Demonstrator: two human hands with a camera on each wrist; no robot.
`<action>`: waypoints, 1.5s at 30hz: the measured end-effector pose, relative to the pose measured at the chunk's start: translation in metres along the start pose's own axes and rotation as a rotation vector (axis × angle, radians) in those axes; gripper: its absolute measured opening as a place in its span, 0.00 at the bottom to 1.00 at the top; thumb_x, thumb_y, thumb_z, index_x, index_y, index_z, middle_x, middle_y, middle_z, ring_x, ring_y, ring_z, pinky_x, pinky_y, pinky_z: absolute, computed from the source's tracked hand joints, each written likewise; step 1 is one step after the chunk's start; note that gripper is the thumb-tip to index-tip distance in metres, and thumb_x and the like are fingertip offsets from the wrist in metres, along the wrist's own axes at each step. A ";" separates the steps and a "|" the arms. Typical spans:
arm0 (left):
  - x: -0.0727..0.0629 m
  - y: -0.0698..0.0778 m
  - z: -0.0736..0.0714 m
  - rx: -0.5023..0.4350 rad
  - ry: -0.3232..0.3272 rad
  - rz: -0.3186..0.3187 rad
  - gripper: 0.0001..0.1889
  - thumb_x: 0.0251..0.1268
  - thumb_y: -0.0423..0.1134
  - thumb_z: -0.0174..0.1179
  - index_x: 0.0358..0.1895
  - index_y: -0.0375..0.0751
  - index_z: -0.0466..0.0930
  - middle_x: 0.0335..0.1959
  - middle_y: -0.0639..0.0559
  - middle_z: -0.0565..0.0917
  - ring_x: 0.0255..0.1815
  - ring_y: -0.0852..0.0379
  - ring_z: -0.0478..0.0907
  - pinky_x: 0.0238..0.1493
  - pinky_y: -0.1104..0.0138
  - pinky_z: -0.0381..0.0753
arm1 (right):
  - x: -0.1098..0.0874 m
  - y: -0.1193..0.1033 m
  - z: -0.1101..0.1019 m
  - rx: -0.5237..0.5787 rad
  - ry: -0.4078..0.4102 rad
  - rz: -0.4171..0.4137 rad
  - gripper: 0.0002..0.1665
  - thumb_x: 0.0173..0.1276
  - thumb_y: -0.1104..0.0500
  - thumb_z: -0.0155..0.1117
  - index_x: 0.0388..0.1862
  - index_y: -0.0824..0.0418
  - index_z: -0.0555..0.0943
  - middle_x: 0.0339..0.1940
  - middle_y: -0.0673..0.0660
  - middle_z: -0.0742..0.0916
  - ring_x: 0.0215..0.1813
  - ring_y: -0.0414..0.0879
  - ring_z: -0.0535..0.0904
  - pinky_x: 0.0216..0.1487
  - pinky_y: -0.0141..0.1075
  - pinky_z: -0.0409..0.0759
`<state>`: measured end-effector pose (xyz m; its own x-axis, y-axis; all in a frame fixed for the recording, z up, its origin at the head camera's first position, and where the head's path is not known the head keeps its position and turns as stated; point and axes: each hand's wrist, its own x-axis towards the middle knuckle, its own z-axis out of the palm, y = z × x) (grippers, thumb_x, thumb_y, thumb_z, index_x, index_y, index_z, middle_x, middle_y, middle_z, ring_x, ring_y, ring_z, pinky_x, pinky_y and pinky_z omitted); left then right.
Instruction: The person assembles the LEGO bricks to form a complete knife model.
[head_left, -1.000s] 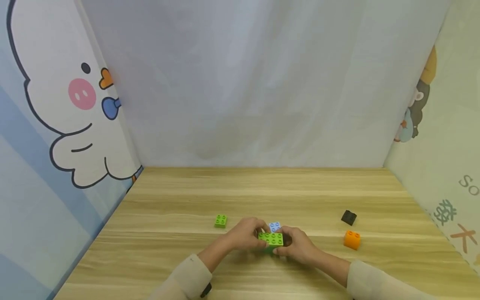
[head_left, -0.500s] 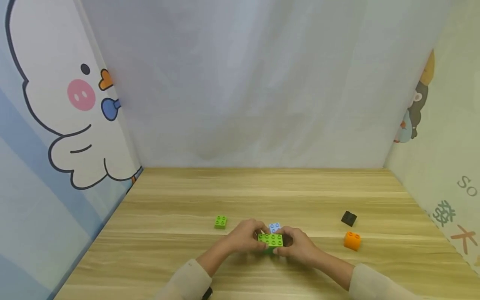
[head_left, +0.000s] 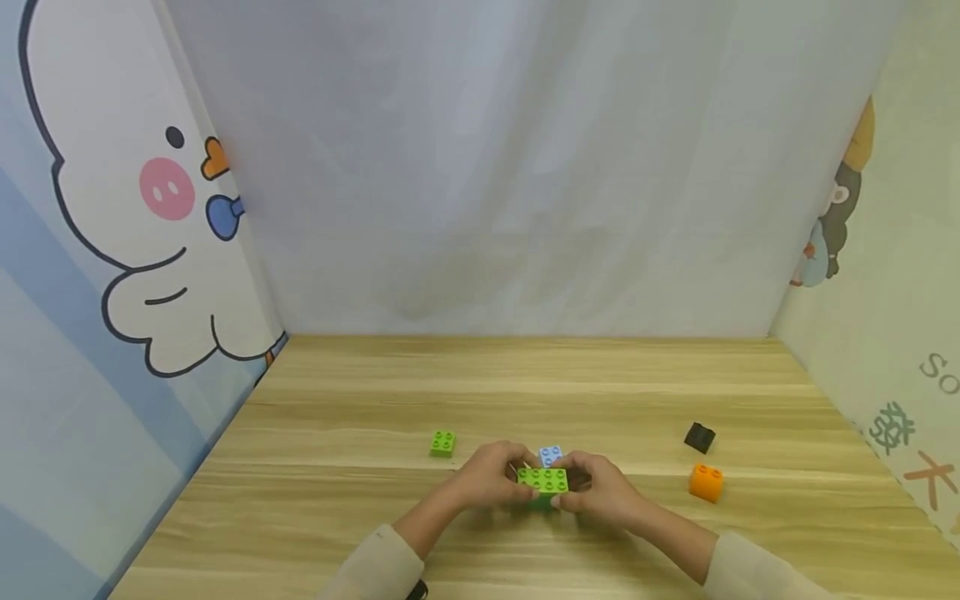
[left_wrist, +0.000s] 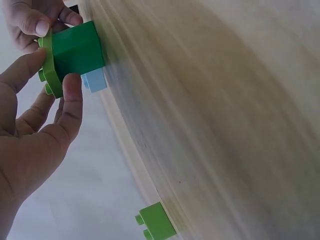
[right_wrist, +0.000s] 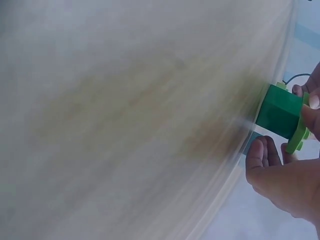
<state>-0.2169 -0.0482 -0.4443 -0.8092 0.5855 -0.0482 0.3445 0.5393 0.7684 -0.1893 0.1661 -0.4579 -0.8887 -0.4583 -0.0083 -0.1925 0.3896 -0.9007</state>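
Both hands hold a light green building brick [head_left: 543,481], studs up, near the front middle of the table. My left hand [head_left: 491,477] grips its left end, and the fingers of my right hand [head_left: 600,493] are curled at the other end. Below it is a dark green block [left_wrist: 77,48], directly against the light green piece's underside in the left wrist view. The light green brick's ends reach out past this block. Just behind them a light blue brick [head_left: 551,455] stands on the table, partly covered by the hands in the head view.
A small light green brick [head_left: 442,444] lies on the wooden table [head_left: 337,400] to the left. Off to the right are a black brick [head_left: 699,437] and, nearer, an orange brick [head_left: 706,483] with a rounded front. A white curtain [head_left: 480,167] closes off the back.
Both hands keep their hold on the light green brick with barely any movement. The whole head view shifts slightly; the loose bricks stay where they were.
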 end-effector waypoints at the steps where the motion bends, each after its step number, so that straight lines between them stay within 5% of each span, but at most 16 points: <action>1: 0.000 0.000 0.000 -0.001 0.003 0.001 0.17 0.51 0.37 0.69 0.46 0.41 0.79 0.40 0.54 0.77 0.37 0.59 0.75 0.37 0.69 0.75 | 0.000 0.000 -0.001 0.001 -0.002 -0.005 0.25 0.57 0.62 0.69 0.50 0.72 0.73 0.39 0.56 0.81 0.43 0.50 0.77 0.45 0.41 0.77; 9: -0.002 -0.003 0.003 -0.089 0.013 0.003 0.17 0.50 0.34 0.69 0.46 0.41 0.79 0.43 0.53 0.79 0.35 0.61 0.75 0.37 0.70 0.76 | -0.004 -0.002 -0.009 0.004 -0.017 -0.038 0.29 0.55 0.64 0.70 0.53 0.75 0.71 0.44 0.59 0.81 0.45 0.54 0.77 0.48 0.45 0.77; 18: -0.002 -0.004 0.001 -0.078 0.049 -0.003 0.17 0.47 0.34 0.69 0.43 0.42 0.80 0.40 0.53 0.80 0.33 0.59 0.75 0.36 0.69 0.75 | 0.002 -0.001 -0.021 -0.072 -0.015 -0.077 0.33 0.54 0.64 0.71 0.57 0.73 0.70 0.51 0.67 0.78 0.50 0.60 0.73 0.48 0.46 0.76; 32: -0.002 -0.004 0.000 -0.091 -0.005 -0.003 0.15 0.51 0.34 0.68 0.44 0.41 0.78 0.45 0.49 0.80 0.37 0.58 0.76 0.39 0.68 0.76 | 0.015 0.004 -0.034 -0.060 -0.042 -0.073 0.34 0.56 0.68 0.68 0.61 0.73 0.67 0.53 0.71 0.75 0.51 0.63 0.72 0.47 0.51 0.75; 45: -0.001 -0.002 0.000 -0.075 -0.026 -0.008 0.15 0.52 0.34 0.68 0.44 0.42 0.78 0.42 0.49 0.80 0.37 0.58 0.77 0.39 0.68 0.76 | 0.031 0.027 -0.026 -0.087 0.022 -0.076 0.33 0.52 0.68 0.70 0.56 0.74 0.70 0.43 0.60 0.80 0.44 0.53 0.77 0.45 0.41 0.77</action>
<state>-0.2166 -0.0500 -0.4451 -0.7991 0.5970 -0.0705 0.3004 0.4981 0.8134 -0.2326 0.1836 -0.4715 -0.8791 -0.4716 0.0688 -0.2940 0.4230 -0.8571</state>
